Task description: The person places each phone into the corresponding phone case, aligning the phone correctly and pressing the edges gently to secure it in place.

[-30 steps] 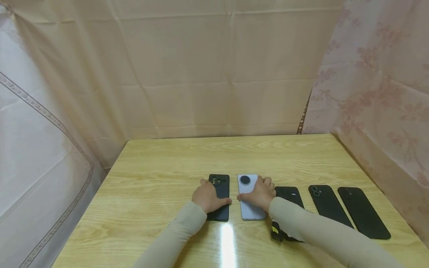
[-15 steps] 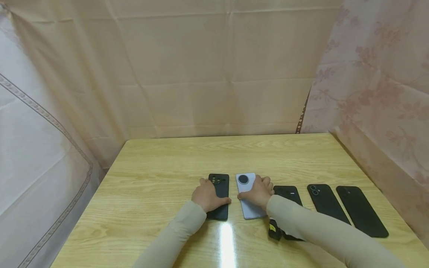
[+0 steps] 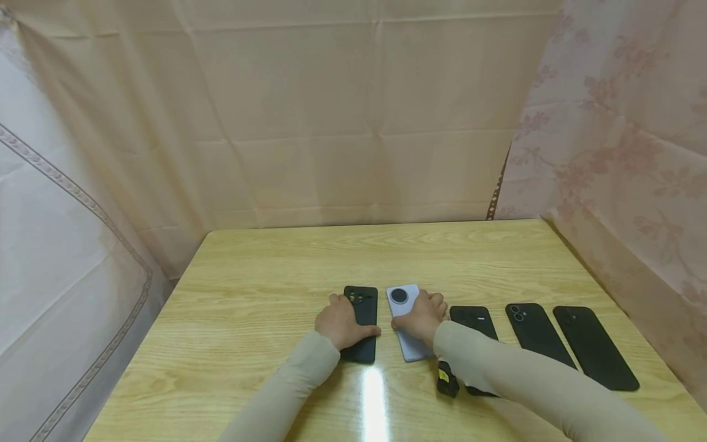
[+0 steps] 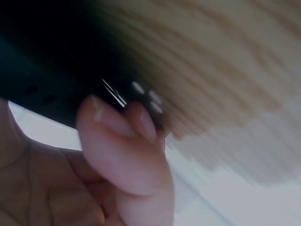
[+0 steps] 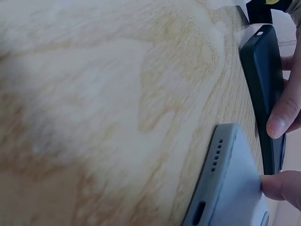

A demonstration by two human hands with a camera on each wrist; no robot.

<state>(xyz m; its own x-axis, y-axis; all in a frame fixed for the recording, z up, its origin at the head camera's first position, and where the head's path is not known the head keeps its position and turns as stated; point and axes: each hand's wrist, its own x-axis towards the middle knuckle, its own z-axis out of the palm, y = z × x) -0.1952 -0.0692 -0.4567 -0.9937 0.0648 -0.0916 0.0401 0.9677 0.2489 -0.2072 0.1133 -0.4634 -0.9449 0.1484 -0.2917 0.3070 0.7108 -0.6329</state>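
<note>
Near the middle of the table, my left hand [image 3: 341,322] grips a dark phone [image 3: 367,310] lying back up, with the thumb at its right edge. The left wrist view shows that dark phone [image 4: 37,82] close up above my curled fingers [image 4: 127,146]. Just to the right, my right hand [image 3: 424,316] holds a pale lilac phone [image 3: 413,347] across its width, thumb on the left edge. This phone leans slightly, its round camera end toward the left. A narrow gap parts the two phones. In the right wrist view, the pale phone [image 5: 237,181] shows its speaker holes and port.
Right of my right hand lies a black phone [image 3: 469,316], partly hidden by the sleeve. Farther right are a black phone with two lenses [image 3: 538,334] and another black phone [image 3: 596,350]. All lie on the wooden table [image 3: 248,282]. Cloth [image 3: 331,123] hangs behind and at both sides.
The pale phone has turned a little, its camera end swinging left, and my right hand has shifted slightly left with it. My left hand and the dark phone stay almost still.
</note>
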